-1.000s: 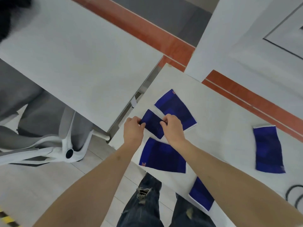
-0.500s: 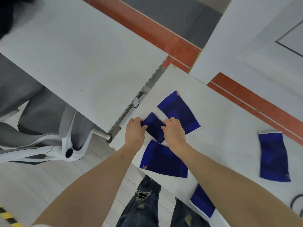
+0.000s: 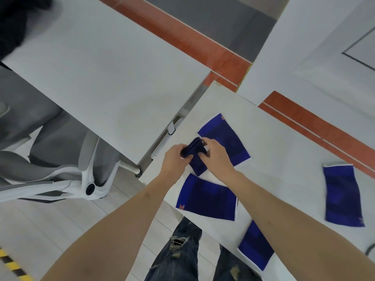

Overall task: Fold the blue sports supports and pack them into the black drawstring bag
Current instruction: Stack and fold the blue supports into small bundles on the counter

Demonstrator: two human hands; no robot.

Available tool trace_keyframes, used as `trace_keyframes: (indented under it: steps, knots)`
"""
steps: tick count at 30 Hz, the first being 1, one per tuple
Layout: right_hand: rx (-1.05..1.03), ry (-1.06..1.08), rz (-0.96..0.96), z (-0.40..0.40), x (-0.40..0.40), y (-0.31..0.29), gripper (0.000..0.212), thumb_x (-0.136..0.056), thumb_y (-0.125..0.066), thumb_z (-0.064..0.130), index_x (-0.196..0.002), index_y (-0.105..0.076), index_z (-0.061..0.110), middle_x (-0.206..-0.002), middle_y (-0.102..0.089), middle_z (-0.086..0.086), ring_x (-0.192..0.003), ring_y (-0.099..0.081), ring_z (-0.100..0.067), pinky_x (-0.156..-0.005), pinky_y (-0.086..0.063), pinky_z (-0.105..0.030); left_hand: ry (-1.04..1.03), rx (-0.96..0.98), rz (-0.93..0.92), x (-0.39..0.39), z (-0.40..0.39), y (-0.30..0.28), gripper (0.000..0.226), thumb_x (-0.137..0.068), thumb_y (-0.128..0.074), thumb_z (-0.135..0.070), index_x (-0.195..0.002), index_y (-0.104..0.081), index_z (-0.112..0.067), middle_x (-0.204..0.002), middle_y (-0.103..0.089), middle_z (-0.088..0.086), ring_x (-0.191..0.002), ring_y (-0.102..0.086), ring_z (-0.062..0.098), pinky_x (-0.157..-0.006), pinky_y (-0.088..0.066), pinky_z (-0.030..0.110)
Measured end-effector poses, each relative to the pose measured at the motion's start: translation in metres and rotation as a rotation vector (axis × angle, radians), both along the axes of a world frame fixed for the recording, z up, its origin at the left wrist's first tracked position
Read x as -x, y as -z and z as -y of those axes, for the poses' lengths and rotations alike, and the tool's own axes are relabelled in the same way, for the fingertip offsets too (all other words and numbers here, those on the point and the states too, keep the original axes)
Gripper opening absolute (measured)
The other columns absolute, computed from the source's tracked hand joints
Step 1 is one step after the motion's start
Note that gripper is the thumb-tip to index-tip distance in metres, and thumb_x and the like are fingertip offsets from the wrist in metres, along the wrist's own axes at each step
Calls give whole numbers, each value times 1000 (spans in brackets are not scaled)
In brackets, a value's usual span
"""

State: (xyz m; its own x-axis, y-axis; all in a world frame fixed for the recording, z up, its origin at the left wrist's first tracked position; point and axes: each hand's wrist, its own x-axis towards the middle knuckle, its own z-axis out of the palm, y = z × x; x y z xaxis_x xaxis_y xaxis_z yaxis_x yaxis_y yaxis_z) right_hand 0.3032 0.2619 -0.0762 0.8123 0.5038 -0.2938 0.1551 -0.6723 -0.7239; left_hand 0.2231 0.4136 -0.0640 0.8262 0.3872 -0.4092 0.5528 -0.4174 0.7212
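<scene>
Since a second ago the small blue support (image 3: 196,157) has been doubled over and lifted at its far end, where before it lay flatter between the hands; now it is a thick dark fold at the near-left corner of the white table (image 3: 284,142). Going left to right: a grey and white office chair (image 3: 60,173) stands on the tiled floor beside a second white table (image 3: 97,67); the left hand (image 3: 176,161) grips the folded support's left end, thumb and fingers closed on it; the right hand (image 3: 216,155) pinches its top and right edge, fingers curled over the cloth; beyond the right hand a flat support (image 3: 229,140) lies just beside the fold, possibly touching it, though the hand hides the join; below the hands another flat support (image 3: 207,198) lies on the table; a fourth (image 3: 256,248) lies at the table's near edge, partly under the right forearm; a fifth (image 3: 343,194) lies well apart at the far right; torn jeans (image 3: 178,256) show beneath.
</scene>
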Motion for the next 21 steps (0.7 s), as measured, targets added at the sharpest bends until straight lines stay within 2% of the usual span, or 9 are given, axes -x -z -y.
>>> trace_keyframes:
  steps: [2, 4, 7, 10, 12, 14, 17, 19, 21]
  knots:
    - [-133, 42, -2, 0, -6, -14, 42, -97, -67, 15, -137, -57, 22, -118, -61, 9, -87, -62, -6, -82, -50, -15, 25, -47, 105, 2, -4, -9, 21, -92, -68, -14, -113, -67, -21, -102, -62, -6, -88, -57, 7, -78, -47, 22]
    - [-227, 65, 35, 5, -9, -25, 34, -95, -69, 10, -127, -62, 20, -114, -62, 7, -95, -63, -6, -82, -52, -15, 82, -117, 236, 4, -9, -15, 23, -89, -69, -8, -107, -66, -21, -104, -58, -9, -91, -56, 7, -79, -46, 17]
    - [-216, -79, 169, 19, -4, -28, 24, -93, -69, 6, -113, -63, 16, -114, -63, 5, -100, -62, -9, -85, -53, -17, 188, -248, 365, 12, -16, -16, 26, -82, -73, -3, -101, -63, -18, -111, -61, -6, -100, -55, 12, -84, -46, 19]
    - [-25, -246, 335, 34, 10, -13, 20, -91, -71, 15, -109, -64, 20, -119, -67, 8, -108, -60, -11, -81, -58, -29, 277, -260, 306, 23, -19, -3, 27, -79, -74, 0, -99, -65, -15, -113, -67, -2, -107, -59, 19, -90, -51, 31]
    - [79, -274, 292, 42, 22, -1, 21, -91, -71, 21, -112, -67, 23, -119, -68, 11, -111, -59, -11, -79, -59, -34, 337, -208, 177, 33, -17, 7, 25, -83, -74, -5, -104, -67, -15, -115, -70, -1, -108, -61, 20, -93, -52, 37]
    - [140, -269, 192, 45, 31, 7, 23, -94, -68, 28, -117, -65, 27, -116, -66, 9, -108, -60, -11, -83, -58, -35, 358, -166, 61, 41, -14, 16, 27, -87, -72, -10, -111, -66, -18, -114, -70, -2, -106, -63, 20, -92, -52, 36]
    - [176, -232, 116, 45, 36, 10, 25, -95, -65, 37, -119, -59, 33, -114, -62, 9, -100, -61, -11, -85, -57, -34, 314, -118, 17, 47, -11, 24, 28, -91, -70, -12, -115, -63, -23, -112, -71, -4, -102, -65, 19, -89, -53, 34]
    - [181, -205, 78, 40, 35, 9, 29, -95, -63, 47, -120, -53, 36, -113, -60, 10, -97, -60, -10, -83, -55, -31, 229, -76, 29, 45, -11, 24, 27, -94, -68, -14, -116, -58, -27, -110, -70, -7, -101, -65, 15, -89, -53, 31]
    - [171, -169, 49, 34, 31, 7, 34, -96, -59, 53, -125, -48, 38, -114, -61, 14, -99, -59, -9, -82, -53, -29, 61, 24, 64, 41, -9, 19, 29, -97, -64, -15, -120, -53, -28, -109, -68, -9, -98, -67, 10, -85, -54, 25]
